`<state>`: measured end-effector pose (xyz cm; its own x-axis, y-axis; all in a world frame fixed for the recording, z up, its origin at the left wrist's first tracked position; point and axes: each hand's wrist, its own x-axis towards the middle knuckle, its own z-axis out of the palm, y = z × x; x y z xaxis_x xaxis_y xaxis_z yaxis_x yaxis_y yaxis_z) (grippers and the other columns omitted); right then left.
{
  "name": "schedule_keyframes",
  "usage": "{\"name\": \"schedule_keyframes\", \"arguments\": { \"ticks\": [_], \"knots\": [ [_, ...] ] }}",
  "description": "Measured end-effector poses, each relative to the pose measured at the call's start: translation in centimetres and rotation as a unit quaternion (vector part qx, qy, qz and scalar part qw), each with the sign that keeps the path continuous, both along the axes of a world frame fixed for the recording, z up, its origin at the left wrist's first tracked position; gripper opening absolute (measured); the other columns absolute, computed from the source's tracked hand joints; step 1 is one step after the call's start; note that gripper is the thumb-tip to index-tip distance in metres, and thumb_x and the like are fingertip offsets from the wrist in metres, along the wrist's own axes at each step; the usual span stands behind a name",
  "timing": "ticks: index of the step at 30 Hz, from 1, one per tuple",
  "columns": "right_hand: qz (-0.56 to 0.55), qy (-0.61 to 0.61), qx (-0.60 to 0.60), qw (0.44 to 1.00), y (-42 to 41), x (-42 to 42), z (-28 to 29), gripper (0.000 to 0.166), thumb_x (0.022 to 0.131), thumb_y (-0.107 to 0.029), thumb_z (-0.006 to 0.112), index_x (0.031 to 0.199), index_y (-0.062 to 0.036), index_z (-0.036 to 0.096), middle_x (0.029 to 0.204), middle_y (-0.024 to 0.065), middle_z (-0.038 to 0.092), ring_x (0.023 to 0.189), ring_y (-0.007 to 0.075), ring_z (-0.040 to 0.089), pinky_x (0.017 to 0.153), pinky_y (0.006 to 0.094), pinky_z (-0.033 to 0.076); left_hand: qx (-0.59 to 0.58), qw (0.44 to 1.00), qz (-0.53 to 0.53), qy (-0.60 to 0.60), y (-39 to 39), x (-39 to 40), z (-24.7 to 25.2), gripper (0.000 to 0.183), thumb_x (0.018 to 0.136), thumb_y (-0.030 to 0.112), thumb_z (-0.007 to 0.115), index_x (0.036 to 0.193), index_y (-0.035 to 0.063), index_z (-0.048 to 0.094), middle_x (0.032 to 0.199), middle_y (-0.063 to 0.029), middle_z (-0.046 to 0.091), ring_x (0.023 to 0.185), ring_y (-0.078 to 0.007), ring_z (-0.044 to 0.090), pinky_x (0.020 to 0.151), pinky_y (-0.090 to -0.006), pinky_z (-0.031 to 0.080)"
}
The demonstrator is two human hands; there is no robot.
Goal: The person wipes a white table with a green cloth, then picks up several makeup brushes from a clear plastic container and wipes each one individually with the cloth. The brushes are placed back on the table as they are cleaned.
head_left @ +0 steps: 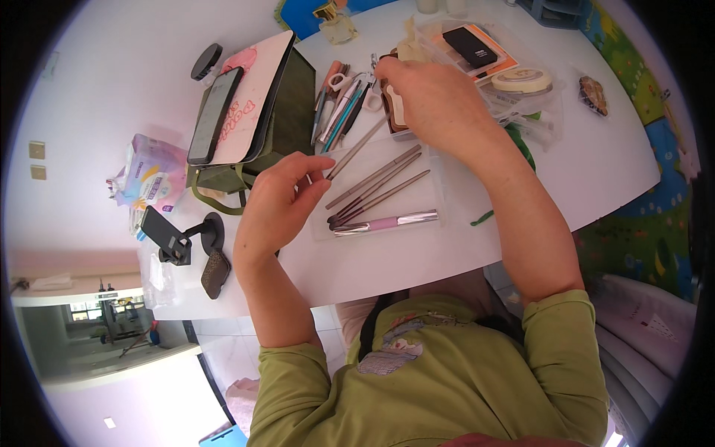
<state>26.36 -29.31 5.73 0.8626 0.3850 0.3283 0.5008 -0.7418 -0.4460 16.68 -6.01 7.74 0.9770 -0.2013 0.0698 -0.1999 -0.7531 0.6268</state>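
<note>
My left hand (285,201) is at the left edge of a clear shallow tray (433,193), thumb and forefinger slightly apart. A slim makeup brush (360,146) slants up from between those fingertips; whether they pinch it is unclear. In the tray lie several more slim brushes (380,184) and a silver-and-pink double-ended tube (385,223). My right hand (441,100) reaches over a small clear box (403,134) with brown-and-cream items (395,106) in it. Its fingertips are beside a silver-ended stick (374,60), and its grip is partly hidden.
Pens and white-handled scissors (371,99) lie behind the tray. At left stand a dark green box (287,100) bearing a phone (215,114), and a phone holder (209,232). A clear bag of cosmetics (522,106), a round compact (522,81) and a perfume bottle (338,28) sit farther back.
</note>
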Motion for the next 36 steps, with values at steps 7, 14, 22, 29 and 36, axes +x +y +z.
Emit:
{"name": "schedule_keyframes", "arguments": {
  "ticks": [7, 14, 22, 29, 36],
  "knots": [
    [0.002, -0.014, -0.007, 1.000, -0.1, 0.1, -0.3, 0.026, 0.090, -0.003, 0.050, 0.113, -0.0089, 0.060, 0.098, 0.0177, 0.070, 0.095, 0.0402, 0.065, 0.077, 0.0490, 0.050, 0.075, 0.996, -0.041, 0.012, -0.6, 0.1, -1.1, 0.023, 0.083, 0.005, 0.073, 0.105, 0.0065, 0.072, 0.089, -0.0102, 0.067, 0.070, -0.0255, 0.064, 0.064, -0.0352, 0.050],
    [0.005, -0.054, -0.019, 0.998, -0.1, 0.2, -0.7, 0.029, 0.080, 0.002, 0.060, 0.108, -0.0052, 0.064, 0.091, 0.0171, 0.071, 0.089, 0.0379, 0.069, 0.072, 0.0497, 0.054, 0.155, 0.984, -0.069, -0.052, -0.9, 0.0, -1.8, 0.027, 0.079, 0.002, 0.074, 0.105, 0.0089, 0.071, 0.083, -0.0075, 0.065, 0.065, -0.0226, 0.061, 0.062, -0.0331, 0.049],
    [0.009, -0.035, -0.038, 0.999, -0.1, -0.1, -0.3, 0.027, 0.085, 0.002, 0.055, 0.109, -0.0067, 0.062, 0.094, 0.0166, 0.070, 0.092, 0.0382, 0.067, 0.074, 0.0487, 0.051, 0.203, 0.972, -0.069, -0.094, -1.8, 0.1, -2.1, 0.023, 0.079, 0.005, 0.074, 0.102, 0.0104, 0.070, 0.087, -0.0058, 0.068, 0.071, -0.0249, 0.065, 0.063, -0.0364, 0.051],
    [0.010, -0.034, -0.046, 0.998, -0.1, -0.3, 0.2, 0.027, 0.082, 0.002, 0.060, 0.107, -0.0057, 0.065, 0.093, 0.0141, 0.071, 0.092, 0.0354, 0.069, 0.072, 0.0471, 0.055, 0.088, 0.972, -0.005, -0.218, -2.2, 2.2, -1.9, 0.013, 0.086, 0.000, 0.069, 0.100, 0.0019, 0.069, 0.090, -0.0104, 0.068, 0.073, -0.0262, 0.065, 0.064, -0.0308, 0.050],
    [0.008, -0.032, -0.038, 0.999, -0.1, -0.1, -0.1, 0.024, 0.084, -0.002, 0.062, 0.108, -0.0065, 0.065, 0.096, 0.0119, 0.071, 0.091, 0.0333, 0.070, 0.073, 0.0455, 0.055, 0.211, 0.959, 0.016, -0.190, -3.0, 6.8, -2.5, 0.015, 0.089, 0.006, 0.065, 0.102, 0.0019, 0.069, 0.098, -0.0160, 0.068, 0.090, -0.0377, 0.066, 0.076, -0.0448, 0.053]
  ]
}}
